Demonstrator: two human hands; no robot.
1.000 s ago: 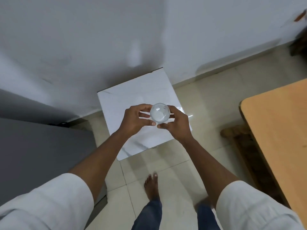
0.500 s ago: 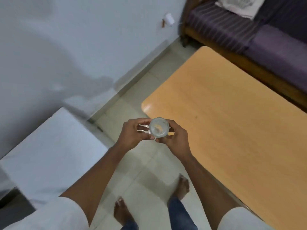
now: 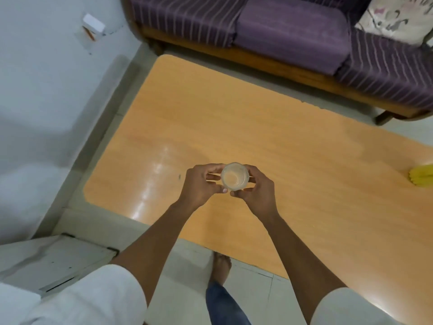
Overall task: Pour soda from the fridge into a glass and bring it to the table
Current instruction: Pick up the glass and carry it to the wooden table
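Both hands are on the glass (image 3: 234, 176), and it is up in the air above the near half of the wooden table (image 3: 293, 160). The left hand (image 3: 202, 186) wraps it from one side, fingers curled round the far wall and thumb pressed against the near wall. The right hand (image 3: 256, 187) mirrors it from the other side, closed on the glass just the same. Looking straight down the mouth of the glass, there is a pale, clear liquid inside, upright, no tilt to speak of. White sleeves at the bottom corners, bare forearms reaching forward, one bare foot (image 3: 221, 266) on the pale floor tiles right at the table's near edge. Beyond the table sits a purple striped sofa (image 3: 281, 31) with a light cushion (image 3: 396, 17) at its right end; the cushion carries dark script lettering, cut off by the frame and too partial to read. Something yellow (image 3: 420, 175) lies on the table at the far right edge, well apart from the glass. A white cabinet top (image 3: 54, 259) shows at lower left. No brand or label on the glass that can be made out.
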